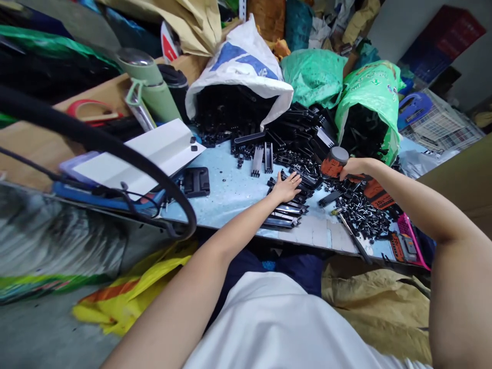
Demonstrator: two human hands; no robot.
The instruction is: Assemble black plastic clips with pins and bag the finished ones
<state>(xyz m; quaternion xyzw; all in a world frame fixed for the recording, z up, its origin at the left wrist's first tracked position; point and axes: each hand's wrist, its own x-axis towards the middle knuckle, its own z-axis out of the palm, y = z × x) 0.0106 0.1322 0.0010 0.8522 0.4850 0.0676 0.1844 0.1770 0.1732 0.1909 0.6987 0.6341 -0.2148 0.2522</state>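
My left hand (pixel 286 187) lies flat, fingers spread, on a stack of flat black plastic parts (pixel 286 211) on the pale blue table (pixel 230 189). My right hand (pixel 355 167) is wrapped round the grip of an orange and black power screwdriver (pixel 335 162), whose grey end faces up just right of the left hand. A heap of small black screws (pixel 363 212) lies under the tool's orange body (pixel 378 193).
A white sack (pixel 242 66) and a green sack (pixel 371 97) spill black parts at the back. A green flask (pixel 148 84), white folded card (pixel 154 151) and thick black cable (pixel 115 148) sit left. A pink tray (pixel 413 238) is at right. Yellow bags lie below.
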